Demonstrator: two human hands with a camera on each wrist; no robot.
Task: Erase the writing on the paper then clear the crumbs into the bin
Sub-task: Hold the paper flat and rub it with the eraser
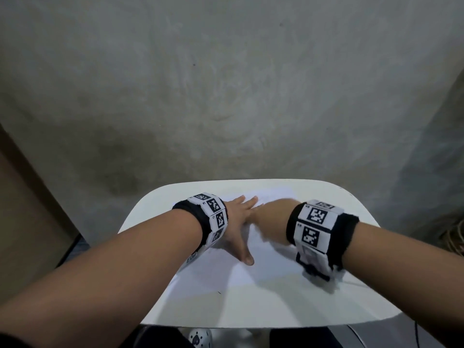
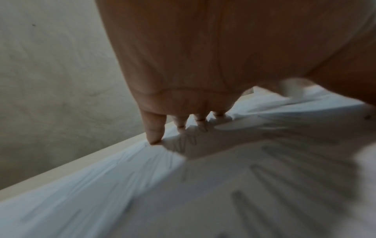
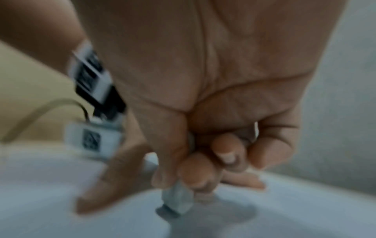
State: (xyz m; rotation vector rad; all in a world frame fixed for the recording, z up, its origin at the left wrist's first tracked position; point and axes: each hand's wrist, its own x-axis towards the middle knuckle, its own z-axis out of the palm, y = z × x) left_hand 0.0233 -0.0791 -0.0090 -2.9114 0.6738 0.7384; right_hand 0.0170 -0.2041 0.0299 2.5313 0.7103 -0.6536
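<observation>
A white sheet of paper [image 1: 226, 267] lies on the small white table [image 1: 276, 312]. My left hand [image 1: 238, 222] presses flat on the sheet with fingers spread; its fingertips [image 2: 155, 136] touch the paper near the table's far edge. My right hand [image 1: 271, 217] is blurred beside the left one. In the right wrist view its fingers [image 3: 195, 173] pinch a whitish eraser [image 3: 178, 202], whose tip touches the paper [image 3: 81, 225]. Faint grey pencil strokes [image 2: 284, 185] show on the sheet [image 2: 81, 185] in the left wrist view.
A grey concrete wall [image 1: 226, 84] stands behind the table. A brown board [image 1: 25, 209] leans at the left. A cable [image 1: 356, 283] runs off the table at the right. No bin is in view.
</observation>
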